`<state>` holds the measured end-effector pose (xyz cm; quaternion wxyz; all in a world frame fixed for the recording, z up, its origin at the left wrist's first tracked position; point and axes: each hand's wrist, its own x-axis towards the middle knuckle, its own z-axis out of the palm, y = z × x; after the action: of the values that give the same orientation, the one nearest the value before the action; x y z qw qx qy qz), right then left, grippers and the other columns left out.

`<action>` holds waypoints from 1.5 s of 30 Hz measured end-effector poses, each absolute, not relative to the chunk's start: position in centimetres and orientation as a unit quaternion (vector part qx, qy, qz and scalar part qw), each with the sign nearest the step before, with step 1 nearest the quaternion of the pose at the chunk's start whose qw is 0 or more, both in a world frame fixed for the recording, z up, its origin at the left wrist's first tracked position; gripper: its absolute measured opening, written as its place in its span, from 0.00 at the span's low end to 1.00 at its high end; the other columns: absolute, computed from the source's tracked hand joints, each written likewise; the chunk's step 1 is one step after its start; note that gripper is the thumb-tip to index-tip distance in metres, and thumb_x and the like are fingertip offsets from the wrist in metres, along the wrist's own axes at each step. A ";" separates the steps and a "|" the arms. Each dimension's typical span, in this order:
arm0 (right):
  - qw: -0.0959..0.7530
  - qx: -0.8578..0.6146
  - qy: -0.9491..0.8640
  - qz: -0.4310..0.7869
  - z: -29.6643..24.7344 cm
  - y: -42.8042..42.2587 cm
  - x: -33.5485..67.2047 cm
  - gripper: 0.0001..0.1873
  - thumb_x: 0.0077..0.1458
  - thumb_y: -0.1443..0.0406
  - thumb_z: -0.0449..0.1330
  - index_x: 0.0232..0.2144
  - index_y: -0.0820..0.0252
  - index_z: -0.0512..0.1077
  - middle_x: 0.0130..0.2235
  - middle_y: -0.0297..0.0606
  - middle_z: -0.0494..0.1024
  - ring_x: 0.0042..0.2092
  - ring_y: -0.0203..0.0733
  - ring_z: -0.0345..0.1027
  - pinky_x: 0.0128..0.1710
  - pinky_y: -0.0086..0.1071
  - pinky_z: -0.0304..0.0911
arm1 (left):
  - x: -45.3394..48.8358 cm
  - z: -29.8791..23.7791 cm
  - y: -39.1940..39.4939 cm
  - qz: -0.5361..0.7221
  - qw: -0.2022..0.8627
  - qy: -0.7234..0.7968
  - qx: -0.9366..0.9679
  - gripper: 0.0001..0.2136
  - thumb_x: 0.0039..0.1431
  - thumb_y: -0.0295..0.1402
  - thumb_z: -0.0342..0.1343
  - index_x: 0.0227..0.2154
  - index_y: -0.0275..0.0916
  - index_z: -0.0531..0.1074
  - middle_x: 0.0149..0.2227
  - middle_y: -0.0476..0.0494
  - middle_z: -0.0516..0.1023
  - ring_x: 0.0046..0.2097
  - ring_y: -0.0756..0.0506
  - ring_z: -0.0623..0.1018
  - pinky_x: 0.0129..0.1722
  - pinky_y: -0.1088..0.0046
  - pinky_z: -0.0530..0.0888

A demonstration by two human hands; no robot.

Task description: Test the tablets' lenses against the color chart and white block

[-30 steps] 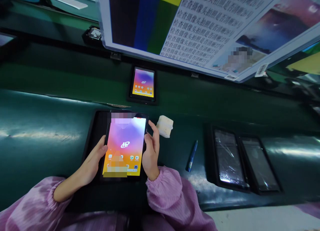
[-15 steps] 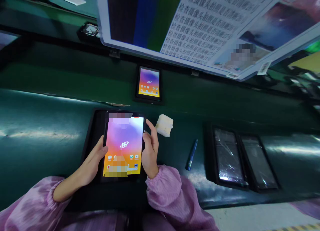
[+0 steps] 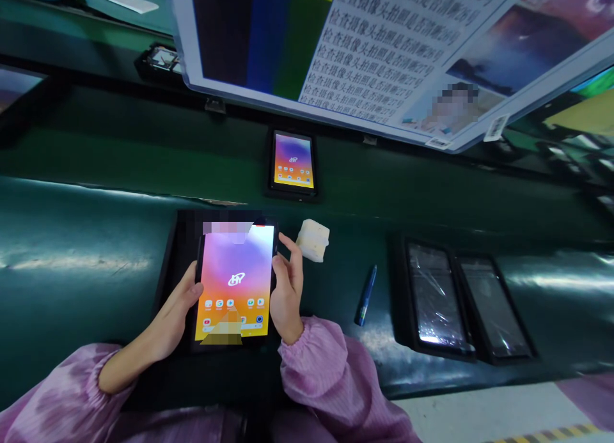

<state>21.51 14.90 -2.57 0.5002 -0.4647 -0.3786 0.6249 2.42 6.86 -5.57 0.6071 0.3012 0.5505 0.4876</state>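
A tablet (image 3: 236, 257) with a lit purple-to-orange home screen is held between my two hands above a black tray (image 3: 185, 235). My left hand (image 3: 173, 312) grips its left edge, thumb on the front of the frame. On the opposite side, my right hand (image 3: 288, 289) holds the right edge, with the index finger reaching up along the upper side. Both hands' remaining fingers are partly hidden behind the tablet. Just right of my right hand lies a folded white cloth pad (image 3: 313, 240) on the green bench.
A second lit tablet (image 3: 293, 160) rests in a black tray farther back. To the right are a blue pen (image 3: 366, 296) and two dark, film-covered tablets (image 3: 439, 299) in black trays. A large printed test chart (image 3: 364, 53) stands over the back of the green bench (image 3: 71, 238).
The view has shifted slightly, so the chart appears a little farther left. My hands keep the same hold on the tablet, which has barely moved.
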 end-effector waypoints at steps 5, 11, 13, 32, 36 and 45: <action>0.499 -0.471 -0.378 0.622 -2.8 14.7 21.6 0.16 0.65 0.53 0.59 0.52 0.49 0.68 0.30 0.27 0.73 0.24 0.35 0.68 0.23 0.29 0.64 | 2.4 -5.8 6.7 0.490 0.605 0.555 0.293 0.32 0.67 0.52 0.56 0.68 0.40 0.66 0.66 0.39 0.73 0.62 0.33 0.76 0.61 0.62 0.75; 0.502 -0.472 -0.370 0.623 -2.7 14.9 21.5 0.17 0.63 0.51 0.61 0.48 0.51 0.66 0.29 0.26 0.73 0.24 0.35 0.69 0.22 0.28 0.62 | 2.6 -5.2 6.9 0.498 0.610 0.546 0.286 0.31 0.66 0.51 0.58 0.66 0.41 0.69 0.61 0.38 0.78 0.62 0.32 0.76 0.59 0.60 0.77; 0.504 -0.467 -0.367 0.627 -2.6 14.9 21.5 0.16 0.64 0.51 0.61 0.48 0.51 0.66 0.29 0.26 0.73 0.24 0.35 0.70 0.22 0.28 0.63 | 2.6 -5.1 6.9 0.502 0.607 0.545 0.288 0.30 0.66 0.51 0.58 0.66 0.41 0.69 0.62 0.39 0.77 0.61 0.33 0.77 0.59 0.62 0.77; 0.505 -0.464 -0.361 0.632 -2.3 14.9 21.4 0.15 0.63 0.53 0.61 0.48 0.50 0.67 0.28 0.25 0.72 0.23 0.35 0.69 0.22 0.28 0.62 | 2.5 -5.3 6.7 0.473 0.593 0.595 0.267 0.36 0.63 0.57 0.58 0.67 0.40 0.66 0.70 0.39 0.67 0.72 0.34 0.64 0.70 0.62 0.64; 0.500 -0.463 -0.367 0.633 -2.3 14.9 21.6 0.14 0.64 0.53 0.61 0.48 0.49 0.69 0.27 0.25 0.71 0.23 0.35 0.69 0.22 0.29 0.63 | 2.7 -4.8 6.7 0.472 0.583 0.603 0.270 0.38 0.64 0.55 0.58 0.69 0.37 0.61 0.71 0.37 0.65 0.72 0.33 0.63 0.69 0.62 0.66; 0.497 -0.466 -0.367 0.633 -2.2 14.8 21.5 0.15 0.64 0.53 0.60 0.50 0.49 0.67 0.29 0.27 0.73 0.24 0.36 0.70 0.21 0.29 0.62 | 2.7 -4.8 6.7 0.473 0.582 0.602 0.275 0.35 0.64 0.55 0.58 0.67 0.40 0.66 0.69 0.39 0.69 0.70 0.32 0.67 0.69 0.60 0.66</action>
<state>21.55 14.84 -2.19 0.4970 -0.4659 -0.3672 0.6334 2.67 6.69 -4.84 0.5822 0.2747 0.6019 0.4725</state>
